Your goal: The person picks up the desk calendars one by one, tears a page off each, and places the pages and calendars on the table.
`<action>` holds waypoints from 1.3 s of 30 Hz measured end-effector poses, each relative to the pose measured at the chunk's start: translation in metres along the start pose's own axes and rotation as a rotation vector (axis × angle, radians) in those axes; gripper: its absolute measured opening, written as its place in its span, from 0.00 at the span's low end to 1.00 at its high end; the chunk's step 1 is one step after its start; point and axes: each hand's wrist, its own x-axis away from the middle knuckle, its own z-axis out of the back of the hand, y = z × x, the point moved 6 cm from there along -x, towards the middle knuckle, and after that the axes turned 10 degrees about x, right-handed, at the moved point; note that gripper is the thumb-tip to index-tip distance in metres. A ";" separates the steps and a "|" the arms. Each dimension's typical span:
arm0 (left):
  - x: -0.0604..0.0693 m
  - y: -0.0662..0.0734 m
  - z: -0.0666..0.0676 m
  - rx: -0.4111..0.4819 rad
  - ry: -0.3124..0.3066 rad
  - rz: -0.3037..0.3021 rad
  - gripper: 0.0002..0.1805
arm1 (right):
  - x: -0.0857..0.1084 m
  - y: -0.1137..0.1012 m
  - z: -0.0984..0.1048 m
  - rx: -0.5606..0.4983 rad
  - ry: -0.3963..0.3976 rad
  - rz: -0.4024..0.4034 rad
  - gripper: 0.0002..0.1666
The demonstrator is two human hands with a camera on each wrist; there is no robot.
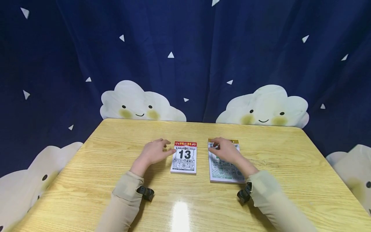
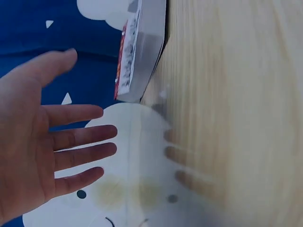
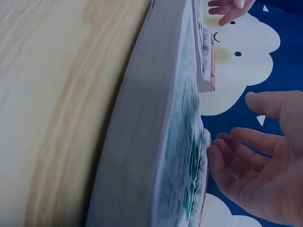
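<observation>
A small tear-off calendar with a red header and a large black 13 lies flat on the table. Just left of it hovers my left hand, thumb and fingers spread. In the left wrist view, that hand has extended fingers, apart from the small calendar. A larger, thicker tear-off calendar with green print and a striped yellow header lies to the right. Over its upper part is my right hand, covering some print. The right wrist view shows that hand loosely bent, with nothing held; contact with the calendar is unclear.
Both calendars lie side by side on a light wooden table, with a gap between them. Behind it hangs a dark blue curtain with white triangles and smiling clouds. Black wrist cameras sit at both cuffs.
</observation>
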 end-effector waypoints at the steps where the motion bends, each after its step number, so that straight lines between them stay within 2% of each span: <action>1: 0.000 0.001 0.000 -0.001 0.008 0.002 0.29 | -0.001 0.000 -0.002 -0.016 -0.012 -0.014 0.26; 6: -0.001 0.003 -0.002 0.003 0.053 0.050 0.21 | -0.004 -0.004 -0.010 -0.066 -0.064 -0.053 0.25; 12: -0.001 0.002 -0.007 0.070 0.069 0.119 0.19 | -0.006 -0.010 -0.017 -0.085 -0.100 -0.102 0.25; 18: 0.000 0.000 -0.013 0.189 0.050 0.175 0.18 | -0.008 -0.021 -0.024 -0.165 -0.150 -0.107 0.26; 21: 0.001 0.000 -0.015 0.188 0.035 0.209 0.18 | -0.009 -0.026 -0.030 -0.196 -0.168 -0.121 0.26; 28: 0.000 0.004 -0.018 0.170 0.021 0.249 0.17 | -0.014 -0.035 -0.042 -0.140 -0.184 -0.147 0.20; 33: 0.000 0.007 -0.023 0.181 -0.013 0.260 0.14 | -0.014 -0.041 -0.047 -0.104 -0.201 -0.168 0.08; 37: 0.000 0.008 -0.026 0.191 -0.022 0.270 0.15 | -0.014 -0.043 -0.050 -0.113 -0.199 -0.194 0.06; 39: 0.000 0.008 -0.027 0.203 -0.017 0.278 0.15 | -0.014 -0.044 -0.051 -0.107 -0.198 -0.212 0.09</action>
